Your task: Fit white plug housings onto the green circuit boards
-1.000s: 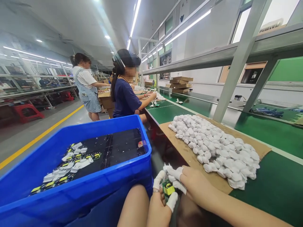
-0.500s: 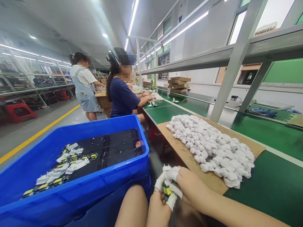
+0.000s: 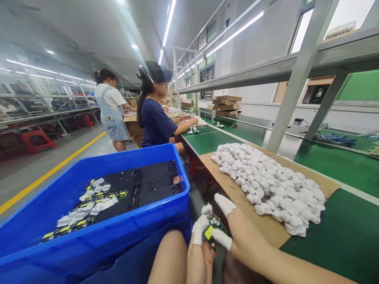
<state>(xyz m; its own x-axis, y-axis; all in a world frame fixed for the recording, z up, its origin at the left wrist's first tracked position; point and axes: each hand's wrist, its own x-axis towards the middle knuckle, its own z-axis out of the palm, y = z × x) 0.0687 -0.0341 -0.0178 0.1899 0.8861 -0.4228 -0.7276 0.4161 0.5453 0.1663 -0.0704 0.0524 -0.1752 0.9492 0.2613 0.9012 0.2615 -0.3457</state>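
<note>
Head view: your two hands meet low in the frame, at about 6 o'clock, over your lap and just short of the bench point(image 3: 349, 236) edge. Your left hand point(image 3: 199, 252), white cots on its fingertips, is closed on the small circuit board point(image 3: 213, 229), pinching its near end from below. Your right hand point(image 3: 241, 236) grips the same board from the 3 o'clock side: its cotted thumb presses the lower edge while its cotted forefinger lifts clear, pointing toward 11 o'clock. The board lies between the two hands, touching both, tilted, with its long axis running roughly from 5 o'clock up to 11 o'clock; a yellow component shows on its face and a white part caps the far end. Neither hand is nearer than the other, as both are on it.

At 9 o'clock from the hands stands a blue crate point(image 3: 124, 236), its black floor carrying more boards point(image 3: 89, 205) gathered toward its left end. At 2 o'clock, on a cardboard sheet point(image 3: 231, 189) laid on the green bench, is a pile of white shells point(image 3: 266, 185), near your right hand but apart from it. Farther along the line, at 12 o'clock, a seated person in dark blue point(image 3: 155, 118) works at the bench, and another person in white point(image 3: 112, 106) stands beyond.
</note>
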